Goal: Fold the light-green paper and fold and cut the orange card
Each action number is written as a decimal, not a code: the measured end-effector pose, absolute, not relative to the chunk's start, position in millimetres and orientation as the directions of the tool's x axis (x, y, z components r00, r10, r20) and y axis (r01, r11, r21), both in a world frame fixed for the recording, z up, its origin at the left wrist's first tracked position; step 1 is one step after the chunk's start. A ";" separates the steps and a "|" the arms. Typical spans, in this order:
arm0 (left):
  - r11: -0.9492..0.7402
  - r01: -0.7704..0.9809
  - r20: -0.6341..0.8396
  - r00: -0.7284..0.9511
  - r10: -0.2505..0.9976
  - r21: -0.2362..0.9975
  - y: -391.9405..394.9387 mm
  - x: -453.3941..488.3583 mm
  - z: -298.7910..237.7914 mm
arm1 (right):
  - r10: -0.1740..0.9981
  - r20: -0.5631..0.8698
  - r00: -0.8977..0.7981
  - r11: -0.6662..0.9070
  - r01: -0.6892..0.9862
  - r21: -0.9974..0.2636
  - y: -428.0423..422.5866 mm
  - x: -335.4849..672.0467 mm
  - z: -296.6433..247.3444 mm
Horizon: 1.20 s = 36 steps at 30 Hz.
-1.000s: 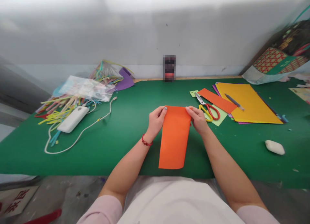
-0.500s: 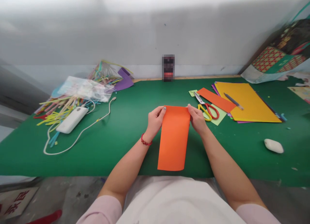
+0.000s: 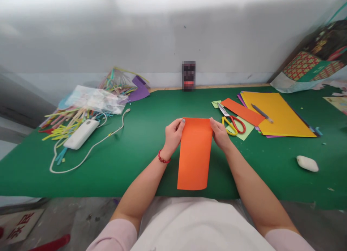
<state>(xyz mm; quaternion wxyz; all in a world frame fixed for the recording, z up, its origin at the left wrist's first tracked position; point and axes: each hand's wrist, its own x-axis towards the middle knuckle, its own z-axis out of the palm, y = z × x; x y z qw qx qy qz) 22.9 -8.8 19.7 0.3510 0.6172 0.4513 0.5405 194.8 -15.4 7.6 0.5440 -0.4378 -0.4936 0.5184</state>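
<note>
A long orange sheet of paper (image 3: 194,157) is held up in front of me above the green table. My left hand (image 3: 173,134) pinches its far left corner between thumb and fingers. At the far right corner, my right hand (image 3: 220,133) grips it the same way. The far edge is stretched between both hands, and the near end hangs towards me, slightly curved. Just beyond my right hand lie red-handled scissors (image 3: 235,123) and a yellow-handled tool (image 3: 229,127), on pale green paper (image 3: 246,132). A second orange strip (image 3: 242,113) rests beside them.
Yellow sheets (image 3: 279,117) with a grey pen (image 3: 261,113) are stacked at the right, near a white case (image 3: 307,163). To the left, a white power bank (image 3: 81,134) with a cable lies by pipe cleaners (image 3: 58,131). A dark phone-like object (image 3: 188,75) leans on the wall.
Almost nothing differs. Both hands keep the orange paper at the same place, and the whole view has shifted very slightly.
</note>
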 end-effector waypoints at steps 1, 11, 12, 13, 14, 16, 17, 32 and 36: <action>-0.341 0.175 0.347 -0.002 0.938 0.924 -9.0 22.9 19.7 | 0.997 0.076 -0.032 0.071 -0.133 -0.989 -15.9 194.3 7.7; -0.357 0.199 0.363 0.010 0.932 0.913 -9.8 22.2 18.6 | 0.993 0.115 0.009 0.115 -0.025 -0.993 -20.0 190.1 17.2; -0.358 0.201 0.363 0.013 0.932 0.912 -9.9 22.0 18.8 | 0.993 0.117 0.012 0.117 -0.019 -0.993 -20.1 189.9 17.7; -0.358 0.203 0.363 0.015 0.932 0.911 -9.9 22.0 19.1 | 0.993 0.121 0.014 0.121 -0.017 -0.992 -20.2 189.8 18.1; -0.359 0.204 0.363 0.017 0.932 0.911 -10.0 21.9 19.4 | 0.992 0.126 0.015 0.127 -0.016 -0.992 -20.3 189.7 18.3; -0.361 0.207 0.365 0.022 0.931 0.909 -10.3 22.0 20.1 | 0.989 0.144 0.020 0.144 -0.013 -0.990 -20.4 190.0 18.1; -0.363 0.207 0.366 0.024 0.930 0.909 -10.3 22.1 20.4 | 0.988 0.150 0.024 0.151 -0.009 -0.989 -20.3 190.2 17.8; -0.368 0.191 0.366 0.046 0.930 0.910 -9.4 23.2 20.7 | 0.989 0.133 0.063 0.134 -0.012 -0.991 -19.7 189.5 17.7; -0.355 0.173 0.352 0.048 0.935 0.919 -9.1 23.3 20.7 | 0.990 0.125 0.060 0.126 -0.009 -0.992 -19.3 190.0 15.7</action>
